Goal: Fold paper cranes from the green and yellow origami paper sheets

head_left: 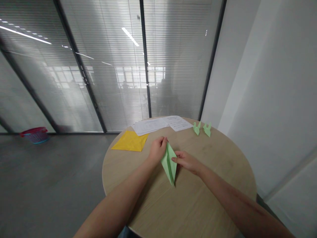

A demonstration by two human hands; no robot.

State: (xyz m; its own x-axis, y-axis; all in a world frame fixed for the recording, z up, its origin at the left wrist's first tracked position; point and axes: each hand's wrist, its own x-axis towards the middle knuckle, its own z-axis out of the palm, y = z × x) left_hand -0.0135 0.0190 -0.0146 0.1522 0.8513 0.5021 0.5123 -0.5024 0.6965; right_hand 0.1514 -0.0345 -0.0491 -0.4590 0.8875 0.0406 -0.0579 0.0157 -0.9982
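left hand (158,151) and right hand (185,161) pinch a pale-green diamond-shaped folded paper (170,164), seemingly mid-fold; the next crease likely needs aligned edges.

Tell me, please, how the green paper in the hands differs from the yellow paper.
The green paper is held by the left hand and right hand; the yellow paper lies on the table. The green paper is a narrow folded diamond; the yellow paper looks broader. Both have pointed corners.

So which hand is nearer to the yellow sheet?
Left. The left hand is just right of the yellow sheet, not touching it; the right hand is farther right, beyond the green folded paper.
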